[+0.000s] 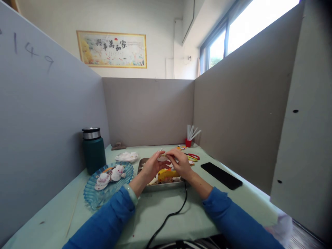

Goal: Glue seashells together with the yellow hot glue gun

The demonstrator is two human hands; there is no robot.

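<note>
Above a metal tray (pixel 162 187), my left hand (pixel 151 166) and my right hand (pixel 182 165) meet fingertip to fingertip. The thumb and fingers of each are pinched together around something small and pale, too small to name. A yellow glue gun (pixel 167 175) with a black cord lies in the tray below my hands, among small loose pieces partly hidden by my fingers. Left of the tray, a blue ribbed glass plate (pixel 89 194) holds shell figures (pixel 117 172) in white and pinkish tones.
A dark green bottle (pixel 93 154) stands behind the plate, near a white crumpled bag (pixel 127 157). Red-and-yellow-handled scissors (pixel 194 157) and a black phone (pixel 221 175) lie to the right. White sticks stand in a red cup (pixel 188 143). Grey partitions (pixel 149 110) enclose the table.
</note>
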